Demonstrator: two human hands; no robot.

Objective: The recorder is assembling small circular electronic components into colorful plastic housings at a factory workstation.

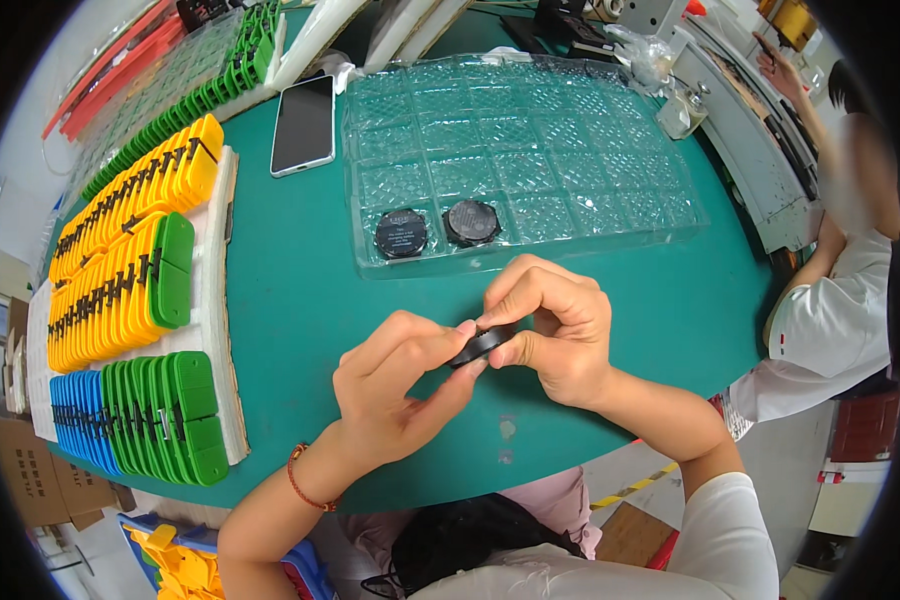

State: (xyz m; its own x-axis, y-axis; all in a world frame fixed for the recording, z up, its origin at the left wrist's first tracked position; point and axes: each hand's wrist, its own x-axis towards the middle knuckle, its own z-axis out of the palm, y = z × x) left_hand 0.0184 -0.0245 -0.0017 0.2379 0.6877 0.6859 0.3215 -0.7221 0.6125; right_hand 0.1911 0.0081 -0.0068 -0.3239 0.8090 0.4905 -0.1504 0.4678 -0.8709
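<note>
Holding a black disc (481,346) (tilted) between both hands (392,385) (570,335).

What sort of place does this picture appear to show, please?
Probably a small-parts assembly workshop: rows of coloured plastic pieces line the left of a green worktop, and a clear compartment tray holds two black discs.

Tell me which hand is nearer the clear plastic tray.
Right. The right hand is just on the person's side of the clear plastic tray; the left hand is farther back from it.
</note>
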